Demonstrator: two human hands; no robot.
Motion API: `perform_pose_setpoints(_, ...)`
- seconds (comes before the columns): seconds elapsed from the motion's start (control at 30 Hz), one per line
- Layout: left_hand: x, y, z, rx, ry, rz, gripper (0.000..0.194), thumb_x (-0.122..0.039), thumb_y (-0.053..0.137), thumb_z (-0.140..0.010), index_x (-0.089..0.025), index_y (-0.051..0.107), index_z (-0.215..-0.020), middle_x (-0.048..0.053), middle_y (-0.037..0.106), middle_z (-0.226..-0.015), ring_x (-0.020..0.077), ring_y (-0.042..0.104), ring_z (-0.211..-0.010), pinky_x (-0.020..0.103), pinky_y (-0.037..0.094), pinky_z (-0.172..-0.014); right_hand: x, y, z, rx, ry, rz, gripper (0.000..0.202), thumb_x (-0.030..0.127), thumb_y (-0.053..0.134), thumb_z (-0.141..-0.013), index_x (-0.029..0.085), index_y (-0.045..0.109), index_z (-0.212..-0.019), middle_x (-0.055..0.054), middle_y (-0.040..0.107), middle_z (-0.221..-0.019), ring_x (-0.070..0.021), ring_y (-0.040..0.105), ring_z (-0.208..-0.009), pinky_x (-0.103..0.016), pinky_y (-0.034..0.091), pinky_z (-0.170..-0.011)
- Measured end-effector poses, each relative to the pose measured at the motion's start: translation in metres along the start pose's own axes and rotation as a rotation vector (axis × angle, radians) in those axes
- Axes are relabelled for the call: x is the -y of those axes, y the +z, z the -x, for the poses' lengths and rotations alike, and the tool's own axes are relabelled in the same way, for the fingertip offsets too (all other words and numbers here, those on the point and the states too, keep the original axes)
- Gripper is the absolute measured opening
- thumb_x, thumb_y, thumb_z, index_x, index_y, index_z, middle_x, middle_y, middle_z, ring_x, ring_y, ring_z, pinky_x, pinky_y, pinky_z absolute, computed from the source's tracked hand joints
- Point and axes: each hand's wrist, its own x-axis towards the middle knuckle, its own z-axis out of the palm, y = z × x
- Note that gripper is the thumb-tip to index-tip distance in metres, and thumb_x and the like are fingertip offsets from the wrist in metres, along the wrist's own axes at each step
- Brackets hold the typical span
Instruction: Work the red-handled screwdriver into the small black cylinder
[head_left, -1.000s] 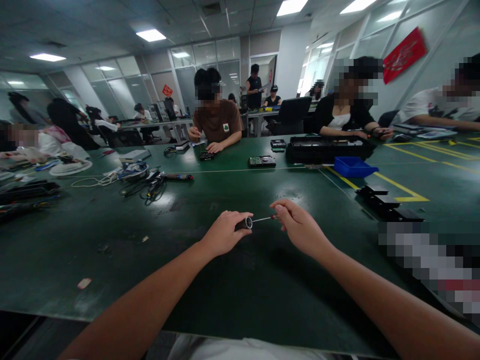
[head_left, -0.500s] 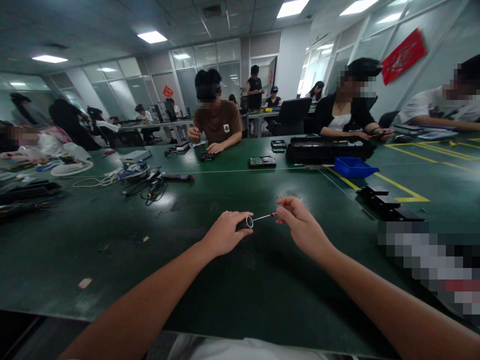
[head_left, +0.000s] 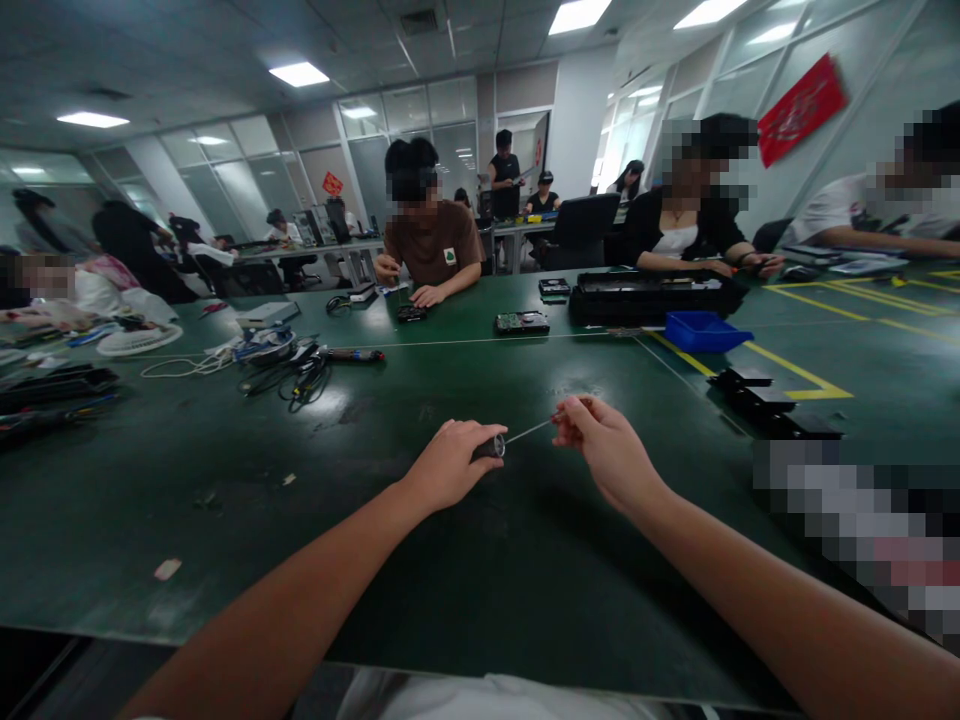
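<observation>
Black tube (head_left: 490,449) gripped by the left hand (head_left: 448,464); right hand (head_left: 604,440) pinches a screwdriver (head_left: 529,431) at its end, likely screwing; next calls for steady alignment.

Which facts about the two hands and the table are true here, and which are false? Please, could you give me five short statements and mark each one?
1. The left hand holds a dark round part. True.
2. The screwdriver is held in the left hand. False: it is in the right hand.
3. The screwdriver's thin metal shaft points toward the dark round part. True.
4. The blue tray is at the left side of the picture. False: it is at the right side, beyond the hands.
5. The table is green, with yellow lines at the right. True.
</observation>
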Motion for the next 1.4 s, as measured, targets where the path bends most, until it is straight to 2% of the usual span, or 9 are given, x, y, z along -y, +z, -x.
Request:
perform_pose_setpoints(0.2,-0.005,-0.001,0.0,0.015,-0.011,0.018,0.047,-0.033,0.065,-0.09,-0.027,0.054,-0.136,0.003,0.064,-0.112,0.0218,0.056,-0.105,0.039,0.041,-0.097,0.014,0.003,0.009,0.034,-0.161,0.201,0.027,0.044,0.048,-0.095,0.02,0.059,-0.092,-0.003,0.062,-0.077,-0.0179,0.061,-0.071,-0.035,0.05,-0.072)
perform_pose_setpoints(0.3,-0.004,0.0,0.0,0.022,-0.012,0.018,0.049,-0.035,0.063,-0.091,-0.027,0.052,-0.138,0.003,0.064,-0.11,0.0219,0.056,-0.104,0.04,0.04,-0.098,0.019,0.003,0.013,0.067,-0.195,0.304,0.027,0.043,0.046,-0.096,0.02,0.06,-0.093,-0.003,0.062,-0.076,-0.0181,0.06,-0.072,-0.034,0.048,-0.069)
perform_pose_setpoints(0.53,-0.002,0.002,0.0,0.062,0.001,0.011,0.051,-0.037,0.06,-0.093,-0.027,0.049,-0.142,0.007,0.064,-0.116,0.0231,0.055,-0.107,0.041,0.039,-0.1,0.02,0.004,0.017,0.104,-0.245,0.366,0.025,0.042,0.045,-0.096,0.021,0.059,-0.094,-0.004,0.064,-0.078,-0.0192,0.061,-0.073,-0.034,0.048,-0.068)
perform_pose_setpoints(0.77,0.0,0.005,-0.002,0.089,-0.003,0.001,0.049,-0.038,0.06,-0.093,-0.028,0.051,-0.14,0.006,0.063,-0.117,0.0232,0.055,-0.111,0.041,0.039,-0.102,0.023,0.003,0.018,0.025,-0.301,0.548,0.024,0.04,0.044,-0.097,0.022,0.059,-0.092,-0.004,0.064,-0.075,-0.0194,0.06,-0.067,-0.033,0.042,-0.062)
perform_pose_setpoints(0.9,0.001,0.005,-0.002,0.087,-0.014,0.013,0.049,-0.037,0.06,-0.093,-0.028,0.051,-0.14,0.006,0.063,-0.118,0.023,0.055,-0.111,0.04,0.039,-0.101,0.023,0.0,0.017,0.002,-0.276,0.54,0.026,0.041,0.043,-0.098,0.022,0.059,-0.093,-0.003,0.063,-0.076,-0.0193,0.059,-0.067,-0.032,0.042,-0.061)
perform_pose_setpoints(1.13,0.0,0.005,-0.002,0.083,0.019,0.006,0.049,-0.035,0.062,-0.092,-0.027,0.052,-0.138,0.007,0.063,-0.118,0.023,0.056,-0.111,0.039,0.041,-0.1,0.019,0.001,0.018,0.084,-0.294,0.457,0.026,0.043,0.042,-0.099,0.023,0.058,-0.094,-0.002,0.062,-0.077,-0.0193,0.06,-0.071,-0.031,0.043,-0.063)
perform_pose_setpoints(1.4,0.001,0.008,-0.003,0.083,0.035,-0.006,0.048,-0.036,0.062,-0.092,-0.027,0.053,-0.138,0.007,0.064,-0.117,0.0235,0.056,-0.109,0.041,0.04,-0.1,0.022,0.002,0.019,0.099,-0.305,0.544,0.025,0.041,0.041,-0.099,0.024,0.057,-0.092,-0.003,0.062,-0.074,-0.0202,0.06,-0.068,-0.032,0.043,-0.06)
